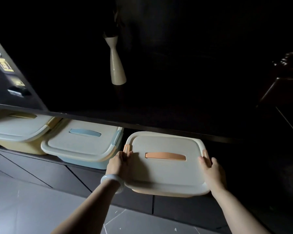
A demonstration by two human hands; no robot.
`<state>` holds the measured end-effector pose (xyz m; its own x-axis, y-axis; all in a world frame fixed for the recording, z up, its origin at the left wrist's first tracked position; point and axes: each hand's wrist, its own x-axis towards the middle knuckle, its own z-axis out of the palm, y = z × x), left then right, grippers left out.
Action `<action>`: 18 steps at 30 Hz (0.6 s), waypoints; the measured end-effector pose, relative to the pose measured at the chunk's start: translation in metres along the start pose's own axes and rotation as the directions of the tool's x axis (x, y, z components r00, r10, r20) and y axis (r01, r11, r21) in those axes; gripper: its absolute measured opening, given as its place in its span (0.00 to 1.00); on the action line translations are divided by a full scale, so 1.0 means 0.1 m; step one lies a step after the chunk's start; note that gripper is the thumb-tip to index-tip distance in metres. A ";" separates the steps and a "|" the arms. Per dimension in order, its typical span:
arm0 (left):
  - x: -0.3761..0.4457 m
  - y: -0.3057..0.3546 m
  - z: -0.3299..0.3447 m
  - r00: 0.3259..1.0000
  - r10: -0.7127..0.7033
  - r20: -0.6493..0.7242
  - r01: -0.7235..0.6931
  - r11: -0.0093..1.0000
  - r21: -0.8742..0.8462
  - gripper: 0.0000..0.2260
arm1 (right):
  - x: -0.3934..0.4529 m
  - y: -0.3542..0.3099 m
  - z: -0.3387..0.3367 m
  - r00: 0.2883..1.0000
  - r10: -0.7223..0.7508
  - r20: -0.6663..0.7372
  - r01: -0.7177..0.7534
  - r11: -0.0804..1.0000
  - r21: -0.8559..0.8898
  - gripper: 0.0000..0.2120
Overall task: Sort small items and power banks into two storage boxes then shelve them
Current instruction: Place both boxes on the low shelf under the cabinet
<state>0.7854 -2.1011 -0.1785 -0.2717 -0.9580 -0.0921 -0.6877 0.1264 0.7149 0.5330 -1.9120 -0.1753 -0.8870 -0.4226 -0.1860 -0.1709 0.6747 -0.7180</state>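
Observation:
A cream-lidded storage box with an orange handle and orange side latches (166, 173) sits partly inside a low, dark shelf opening, its front edge sticking out. My left hand (119, 163) grips the box's left side by the latch. My right hand (212, 169) grips the right side by the other latch. To its left on the same shelf stands a box with a blue base and blue handle (81, 142), lid on. Further left is a yellow box (19, 130), lid on. What the boxes hold is hidden.
A dark shelf board (142, 123) runs just above the boxes. A cream hourglass-shaped object (117, 68) stands on it. Grey cabinet fronts (41, 168) lie below the shelf, pale floor tiles (24, 208) nearest me. A panel with stickers (5, 65) is at left.

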 end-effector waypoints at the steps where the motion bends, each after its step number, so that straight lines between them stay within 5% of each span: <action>1: 0.00 0.00 -0.01 1.000 0.020 0.006 -0.020 1.000 -0.007 0.17 | 0.00 -0.01 0.00 1.000 0.006 -0.004 -0.006 1.000 -0.015 0.19; 8: -0.17 -0.13 -0.12 0.973 0.167 0.158 -0.151 0.983 -0.106 0.15 | 0.02 -0.06 0.04 0.999 0.014 -0.037 -0.017 0.996 -0.089 0.20; 10: -0.26 -0.19 -0.20 0.933 0.224 0.281 -0.153 0.955 -0.253 0.15 | 0.02 -0.07 0.05 0.999 0.015 -0.043 -0.019 0.995 -0.102 0.20; 13: -0.41 -0.32 -0.31 0.854 0.339 0.394 -0.159 0.892 -0.423 0.35 | 0.00 -0.11 0.09 0.999 0.021 -0.049 -0.026 0.994 -0.106 0.20; 15: -0.48 -0.42 -0.27 0.821 0.348 0.453 -0.242 0.930 -0.277 0.43 | -0.01 -0.14 0.12 0.998 0.028 -0.053 -0.033 0.994 -0.100 0.20; 18: -0.58 -0.49 -0.11 0.858 0.265 0.439 -0.288 0.958 -0.016 0.46 | -0.04 -0.21 0.18 0.997 0.045 -0.065 -0.050 0.995 -0.085 0.21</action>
<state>0.8425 -2.0545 -0.2002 -0.7114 -0.6755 -0.1941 -0.5696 0.3923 0.7222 0.5479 -1.9358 -0.1714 -0.9198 -0.3517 -0.1738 -0.1622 0.7442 -0.6480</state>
